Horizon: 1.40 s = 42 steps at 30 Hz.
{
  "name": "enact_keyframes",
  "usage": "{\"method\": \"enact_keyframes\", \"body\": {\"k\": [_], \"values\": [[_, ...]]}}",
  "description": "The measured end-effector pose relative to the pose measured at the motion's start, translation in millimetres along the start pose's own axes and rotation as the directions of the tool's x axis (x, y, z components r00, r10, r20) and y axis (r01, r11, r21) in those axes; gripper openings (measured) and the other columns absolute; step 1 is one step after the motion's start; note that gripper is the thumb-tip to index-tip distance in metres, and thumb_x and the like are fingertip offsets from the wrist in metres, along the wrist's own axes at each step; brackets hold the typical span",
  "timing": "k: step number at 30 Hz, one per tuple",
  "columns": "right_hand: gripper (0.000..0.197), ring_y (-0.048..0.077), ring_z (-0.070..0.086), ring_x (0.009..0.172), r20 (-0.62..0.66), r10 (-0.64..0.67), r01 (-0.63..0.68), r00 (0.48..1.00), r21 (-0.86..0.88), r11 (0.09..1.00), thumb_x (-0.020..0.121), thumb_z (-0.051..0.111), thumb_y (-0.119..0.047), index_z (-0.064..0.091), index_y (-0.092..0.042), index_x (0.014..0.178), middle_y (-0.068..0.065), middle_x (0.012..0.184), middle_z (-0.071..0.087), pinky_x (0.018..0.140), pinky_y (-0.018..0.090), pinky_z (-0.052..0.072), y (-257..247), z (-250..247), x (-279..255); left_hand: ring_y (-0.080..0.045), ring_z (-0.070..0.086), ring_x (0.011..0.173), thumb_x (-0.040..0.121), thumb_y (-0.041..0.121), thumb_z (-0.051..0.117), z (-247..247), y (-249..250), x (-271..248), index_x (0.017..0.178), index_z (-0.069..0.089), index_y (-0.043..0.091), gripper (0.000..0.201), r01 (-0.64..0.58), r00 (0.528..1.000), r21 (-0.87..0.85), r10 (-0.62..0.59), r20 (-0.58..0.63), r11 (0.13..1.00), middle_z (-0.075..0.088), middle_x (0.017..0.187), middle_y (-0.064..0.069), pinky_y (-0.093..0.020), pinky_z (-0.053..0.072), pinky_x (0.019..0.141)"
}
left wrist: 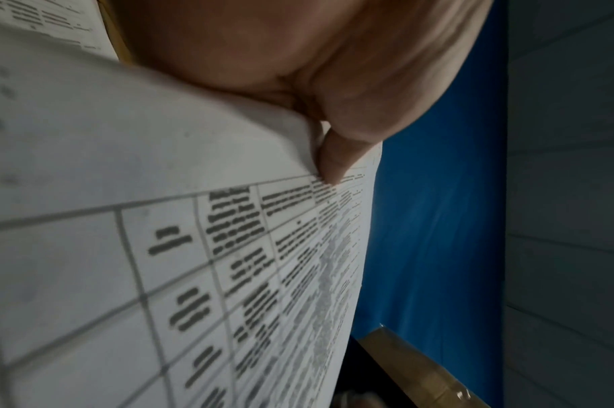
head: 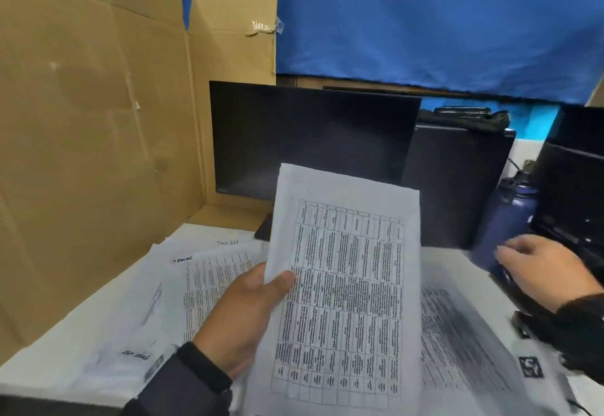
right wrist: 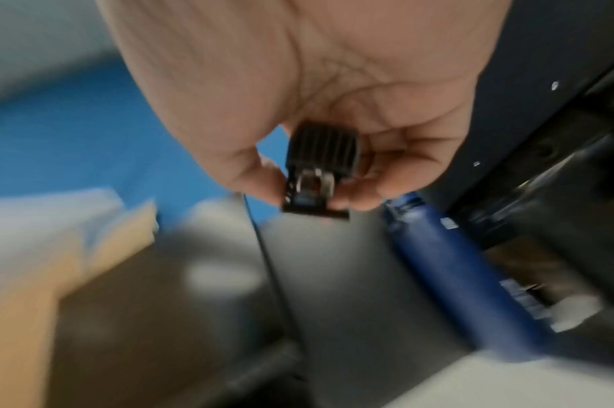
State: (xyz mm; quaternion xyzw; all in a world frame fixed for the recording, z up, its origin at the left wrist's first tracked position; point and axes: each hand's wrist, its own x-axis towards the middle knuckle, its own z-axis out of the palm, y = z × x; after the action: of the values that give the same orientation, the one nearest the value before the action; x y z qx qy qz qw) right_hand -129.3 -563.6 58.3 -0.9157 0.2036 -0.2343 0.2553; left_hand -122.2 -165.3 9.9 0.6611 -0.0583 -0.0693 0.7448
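I am pinching the printed sheets (head: 346,285) by their left edge in my left hand (head: 245,314), long axis pointing away from me, while my right hand (head: 542,268), well off to their right beside the blue bottle (head: 510,216), is pinching a small black clip (right wrist: 319,165).

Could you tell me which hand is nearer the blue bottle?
Right: the right hand is just beside the blue bottle; the left hand holds papers far to its left.
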Motion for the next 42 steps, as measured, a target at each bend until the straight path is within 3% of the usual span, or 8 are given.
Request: {"method": "enact_keyframes", "body": {"k": [4, 8, 13, 18, 23, 28, 36, 42], "values": [[0.018, 0.019, 0.061, 0.074, -0.123, -0.040, 0.108, 0.992, 0.615, 0.781, 0.087, 0.045, -0.021, 0.063, -0.021, 0.081, -0.004, 0.079, 0.067, 0.072, 0.043, 0.046, -47, -17, -48, -0.041, 0.073, 0.109, 0.099, 0.030, 0.065, 15, 0, -11, 0.115, 0.078, 0.022, 0.022, 0.070, 0.978, 0.059, -0.080, 0.190, 0.996, 0.079, 0.114, -0.015, -0.061, 0.052, 0.104], [0.017, 0.001, 0.055, 0.093, -0.228, -0.362, 0.426, 0.904, 0.404, 0.809, 0.078, 0.041, -0.021, 0.057, -0.023, 0.082, -0.018, 0.098, 0.062, 0.086, 0.033, 0.042, -101, -14, -111, -0.030, 0.073, 0.115, 0.097, 0.035, 0.068, 31, -9, -24, 0.120, 0.077, 0.026, 0.026, 0.053, 0.910, 0.179, -0.121, 0.397, 0.982, 0.078, 0.120, -0.007, -0.050, 0.051, 0.110], [0.011, 0.007, 0.050, 0.069, -0.026, -0.466, 0.463, 0.884, 0.171, 0.870, 0.085, 0.046, -0.025, 0.050, -0.023, 0.075, -0.005, 0.070, 0.053, 0.062, 0.035, 0.044, -108, 3, -128, -0.018, 0.070, 0.120, 0.098, 0.028, 0.070, 37, -18, -35, 0.120, 0.077, 0.028, 0.023, 0.049, 0.824, 0.266, -0.190, 0.534, 0.963, 0.077, 0.124, 0.000, -0.033, 0.052, 0.108], [0.013, 0.008, 0.051, 0.070, 0.096, -0.544, 0.531, 0.834, 0.127, 0.838, 0.078, 0.041, -0.035, 0.050, -0.026, 0.078, -0.010, 0.073, 0.052, 0.064, 0.036, 0.047, -102, 23, -145, -0.019, 0.073, 0.093, 0.098, 0.035, 0.068, 46, -20, -32, 0.112, 0.076, 0.011, 0.029, -0.006, 0.941, 0.076, -0.020, 0.339, 0.997, 0.077, 0.114, -0.017, -0.036, 0.060, 0.089], [0.008, 0.006, 0.049, 0.080, 0.150, -0.613, 0.606, 0.776, 0.093, 0.790, 0.083, 0.047, -0.037, 0.050, -0.031, 0.087, -0.016, 0.085, 0.049, 0.070, 0.029, 0.046, -98, 41, -162, -0.024, 0.071, 0.082, 0.099, 0.017, 0.065, 51, -20, -36, 0.089, 0.081, 0.018, 0.019, -0.015, 0.972, 0.067, -0.001, 0.235, 0.998, 0.079, 0.089, -0.009, -0.044, 0.058, 0.085], [0.022, 0.011, 0.040, 0.123, 0.042, -0.602, 0.600, 0.798, 0.049, 0.799, 0.086, 0.055, -0.046, 0.060, -0.033, 0.104, -0.012, 0.131, 0.047, 0.097, 0.034, 0.033, -80, 67, -179, -0.030, 0.068, 0.079, 0.097, 0.014, 0.066, 49, -22, -36, 0.084, 0.080, 0.014, 0.019, 0.034, 0.984, 0.019, -0.037, 0.174, 0.999, 0.076, 0.086, -0.017, -0.046, 0.057, 0.083], [0.036, 0.010, 0.058, 0.091, -0.162, -0.499, 0.523, 0.851, 0.192, 0.831, 0.088, 0.055, -0.046, 0.057, -0.030, 0.121, -0.011, 0.103, 0.054, 0.075, 0.027, 0.051, -74, 90, -200, -0.028, 0.072, 0.083, 0.097, 0.011, 0.064, 56, -27, -40, 0.102, 0.080, 0.003, 0.019, 0.120, 0.976, -0.123, -0.094, 0.196, 0.985, 0.078, 0.101, -0.024, -0.040, 0.061, 0.082], [0.026, 0.003, 0.053, 0.083, -0.224, -0.446, 0.493, 0.867, 0.253, 0.832, 0.084, 0.059, -0.045, 0.062, -0.028, 0.103, -0.012, 0.092, 0.057, 0.071, 0.015, 0.042, -73, 97, -205, -0.019, 0.069, 0.069, 0.097, 0.011, 0.065, 59, -28, -42, 0.088, 0.081, 0.008, 0.019, 0.125, 0.975, -0.116, -0.101, 0.196, 0.985, 0.076, 0.083, -0.013, -0.030, 0.059, 0.067]]}}
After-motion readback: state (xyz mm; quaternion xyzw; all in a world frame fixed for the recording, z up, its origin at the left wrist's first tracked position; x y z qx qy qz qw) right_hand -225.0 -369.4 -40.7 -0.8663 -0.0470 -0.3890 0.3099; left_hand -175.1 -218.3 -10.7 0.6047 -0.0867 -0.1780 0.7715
